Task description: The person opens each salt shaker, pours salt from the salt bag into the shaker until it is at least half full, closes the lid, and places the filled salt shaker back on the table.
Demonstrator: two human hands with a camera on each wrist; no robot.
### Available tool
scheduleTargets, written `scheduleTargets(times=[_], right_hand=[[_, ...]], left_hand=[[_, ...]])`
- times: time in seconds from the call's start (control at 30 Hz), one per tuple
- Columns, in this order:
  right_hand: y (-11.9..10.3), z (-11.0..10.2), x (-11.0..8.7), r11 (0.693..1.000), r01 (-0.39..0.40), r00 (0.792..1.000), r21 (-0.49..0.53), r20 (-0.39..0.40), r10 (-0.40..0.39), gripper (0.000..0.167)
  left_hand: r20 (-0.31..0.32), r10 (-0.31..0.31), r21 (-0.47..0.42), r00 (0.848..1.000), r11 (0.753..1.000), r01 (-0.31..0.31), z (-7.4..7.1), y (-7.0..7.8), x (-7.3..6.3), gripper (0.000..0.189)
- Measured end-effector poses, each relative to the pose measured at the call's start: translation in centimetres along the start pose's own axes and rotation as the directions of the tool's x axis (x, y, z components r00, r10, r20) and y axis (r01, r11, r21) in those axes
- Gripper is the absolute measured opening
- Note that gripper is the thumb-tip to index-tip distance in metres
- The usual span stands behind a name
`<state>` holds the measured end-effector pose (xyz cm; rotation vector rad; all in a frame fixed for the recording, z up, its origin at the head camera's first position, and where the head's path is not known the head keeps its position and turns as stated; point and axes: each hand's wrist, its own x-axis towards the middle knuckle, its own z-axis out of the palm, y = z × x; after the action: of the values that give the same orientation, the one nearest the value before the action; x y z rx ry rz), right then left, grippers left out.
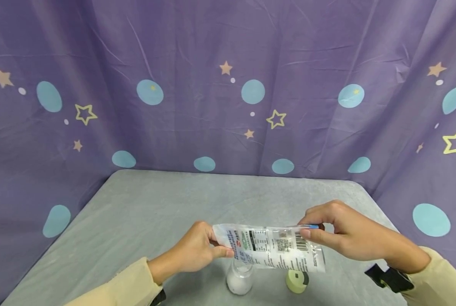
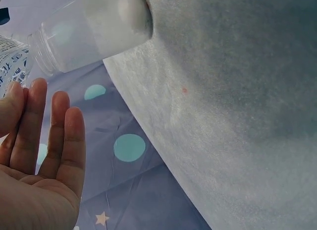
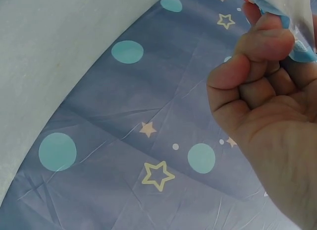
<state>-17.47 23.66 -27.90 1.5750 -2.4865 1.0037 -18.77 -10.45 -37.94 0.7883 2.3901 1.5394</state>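
A printed plastic pouch (image 1: 268, 246) with a barcode is held sideways between both hands. My left hand (image 1: 197, 250) pinches its left end between thumb and fingers. At the upper right part, my right hand (image 1: 343, 233) grips the pouch with thumb and curled fingers. Under the left end stands a clear jar (image 1: 239, 280) holding white contents; its mouth is partly hidden by the pouch. In the left wrist view, the jar (image 2: 99, 31) has a bare threaded neck close to the pouch (image 2: 15, 61). A yellow-green round lid (image 1: 296, 282) lies right of the jar.
The table (image 1: 166, 204) has a grey cloth-like cover. Behind and beside it hangs a purple curtain (image 1: 197, 55) with stars and blue dots. A black strap (image 1: 390, 278) sits at the right wrist, by the beige sleeve (image 1: 438, 272).
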Motion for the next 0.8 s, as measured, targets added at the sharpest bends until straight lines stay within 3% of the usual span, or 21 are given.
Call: scheduleTargets(times=[0.8], right_hand=[[-0.30,-0.05,-0.08,1.000,-0.005,1.000,-0.022,0.005,0.005,0.028]], left_hand=[[0.007,0.004,-0.007,1.000,1.000,-0.004,0.03,0.31,-0.07,0.008]])
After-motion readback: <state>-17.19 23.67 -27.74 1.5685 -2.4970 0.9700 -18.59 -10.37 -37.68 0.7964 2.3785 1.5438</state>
